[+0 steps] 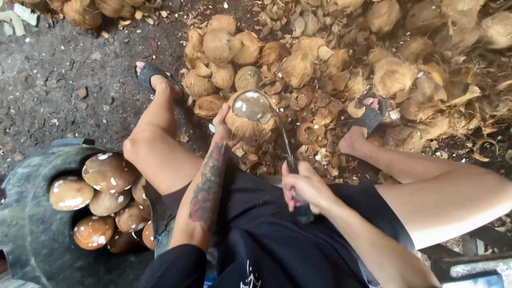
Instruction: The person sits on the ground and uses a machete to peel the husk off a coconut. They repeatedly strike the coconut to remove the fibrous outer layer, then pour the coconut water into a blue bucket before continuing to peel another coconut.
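The left hand (pixel 221 124) has its grip closed against the side of a partly husked coconut (pixel 249 114), fingers wrapped round the fibrous lower half and steadying it between the knees, just above the ground. The top of the nut is shaved bare and shows smooth brown shell with pale patches. The right hand (pixel 305 186) is clenched tight round the handle of a curved knife (pixel 282 140), whose thin blade arcs up from the fist and meets the coconut's upper right edge.

The person sits with legs spread, a tattooed left forearm reaching down, each foot in a dark sandal (pixel 152 74). Under and beyond the coconut, the dirt floor is littered with husk scraps (pixel 314 114), and a heap of unpeeled, hairy coconuts (pixel 224 48) lies just past them, spreading across to the right. Beside the left thigh stands a dark tub (pixel 32 224) holding several peeled coconuts (pixel 109 172), brown and glossy with white flecks, piled against one another.
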